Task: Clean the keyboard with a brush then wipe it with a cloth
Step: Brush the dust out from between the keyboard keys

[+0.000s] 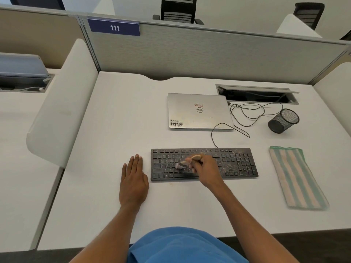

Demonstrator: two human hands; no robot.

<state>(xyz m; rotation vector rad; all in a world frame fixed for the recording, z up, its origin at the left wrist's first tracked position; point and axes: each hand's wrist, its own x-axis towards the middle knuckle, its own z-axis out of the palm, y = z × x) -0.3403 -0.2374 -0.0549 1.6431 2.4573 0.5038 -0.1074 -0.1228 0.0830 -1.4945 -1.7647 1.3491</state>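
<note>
A black keyboard [235,164] lies on the white desk [114,130], with brownish dust and crumbs over its right half. My right hand [206,171] grips a small wooden-handled brush [187,161], whose pale bristles touch the keys in the keyboard's middle-left part. My left hand [133,181] rests flat on the desk just left of the keyboard, fingers straight, holding nothing. A folded cloth [298,177] with green and pink stripes lies to the right of the keyboard.
A closed silver laptop [199,111] sits behind the keyboard, with black cables [247,112] looping to a cable tray [256,93]. A black mesh pen cup [283,120] lies tipped on its side at the right. Grey partitions bound the desk at back and sides.
</note>
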